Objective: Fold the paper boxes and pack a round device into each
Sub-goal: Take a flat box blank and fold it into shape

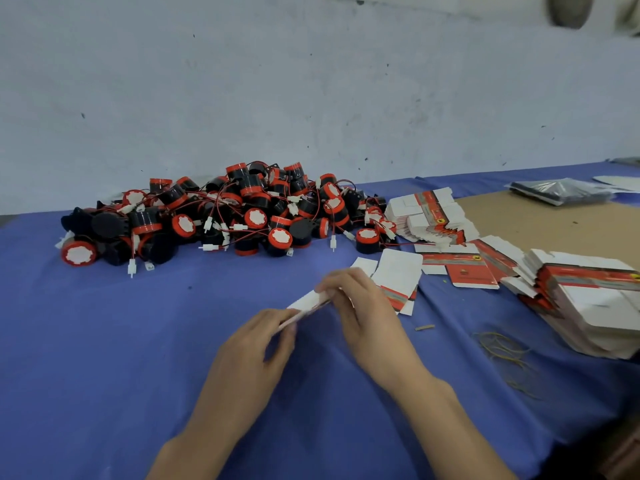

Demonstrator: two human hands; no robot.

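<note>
While the left hand [258, 341] and right hand [360, 306] both pinch one flat white-and-red paper box blank [306, 302], held on the person's side of the heap of black-and-red round devices [221, 216], risk: an off-crease squeeze could buckle a panel, and then the box likely won't square up.

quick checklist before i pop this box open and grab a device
1. Both hands on the flat box: ok. The left hand pinches its near end and the right hand its far end.
2. Box opened into shape: not ok, it looks flat.
3. Flaps undamaged: cannot tell, blurred.
4. Devices available: ok, a pile of round devices lies on the blue cloth beyond the hands.
5. Devices free to lift singly: not ok, red wires tangle across the pile.
6. More blanks: ok, a stack of flat boxes lies at the right.
</note>
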